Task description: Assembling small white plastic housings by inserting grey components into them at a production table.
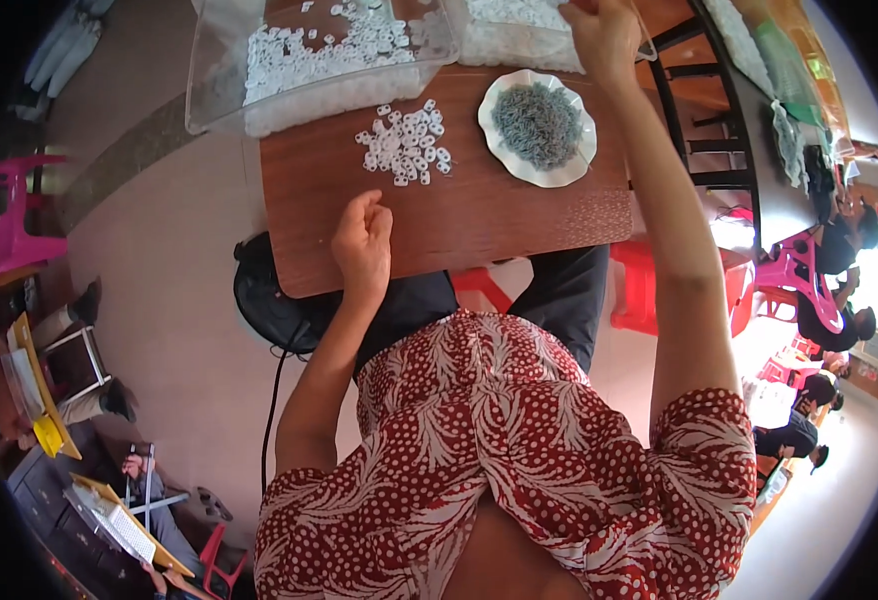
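My left hand (364,240) is closed above the near left part of the brown wooden board (459,230), fingers curled with the thumb against them. Whatever they may hold is hidden. Just beyond it lies a loose pile of small white plastic pieces with holes (404,145). My right arm stretches far forward, and my right hand (604,40) is at the right-hand clear bin (519,50) of white pieces. Its fingertips are cut off by the upper edge. A white scalloped dish (489,135) heaped with small grey screw-like parts (542,125) sits on the board's right side.
A larger clear bin (229,90) of white pieces stands at the far left of the board. A red stool (634,290) is at the right, near a dark table (729,110). A black bag (269,300) lies below left. Other people sit at both sides.
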Motion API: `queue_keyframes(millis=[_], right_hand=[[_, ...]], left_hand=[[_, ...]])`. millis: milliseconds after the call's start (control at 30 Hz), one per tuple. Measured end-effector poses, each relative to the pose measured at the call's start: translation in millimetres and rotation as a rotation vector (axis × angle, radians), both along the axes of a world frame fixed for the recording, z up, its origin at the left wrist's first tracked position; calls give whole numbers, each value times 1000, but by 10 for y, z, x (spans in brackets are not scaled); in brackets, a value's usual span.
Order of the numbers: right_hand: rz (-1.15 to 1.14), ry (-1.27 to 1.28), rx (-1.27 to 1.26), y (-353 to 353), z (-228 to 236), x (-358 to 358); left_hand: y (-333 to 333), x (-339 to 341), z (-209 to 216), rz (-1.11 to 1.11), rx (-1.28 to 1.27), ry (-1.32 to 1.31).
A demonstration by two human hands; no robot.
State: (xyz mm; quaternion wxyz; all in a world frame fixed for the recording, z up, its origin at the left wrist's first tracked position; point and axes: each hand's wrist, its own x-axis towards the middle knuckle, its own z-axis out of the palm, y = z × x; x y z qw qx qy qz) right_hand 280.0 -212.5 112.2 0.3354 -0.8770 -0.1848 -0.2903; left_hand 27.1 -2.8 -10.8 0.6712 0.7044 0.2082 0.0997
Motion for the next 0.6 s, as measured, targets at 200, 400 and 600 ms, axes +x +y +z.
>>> queue_keyframes(millis=[200, 400, 600], right_hand=[[130, 87, -47, 385, -133, -573], [291, 296, -58, 387, -940, -1375], [250, 400, -76, 364, -1102, -1503]], left_hand=[[45, 171, -208, -24, 591, -163], [-109, 314, -291, -22, 949, -168], [-140, 332, -306, -57, 1078, -125]])
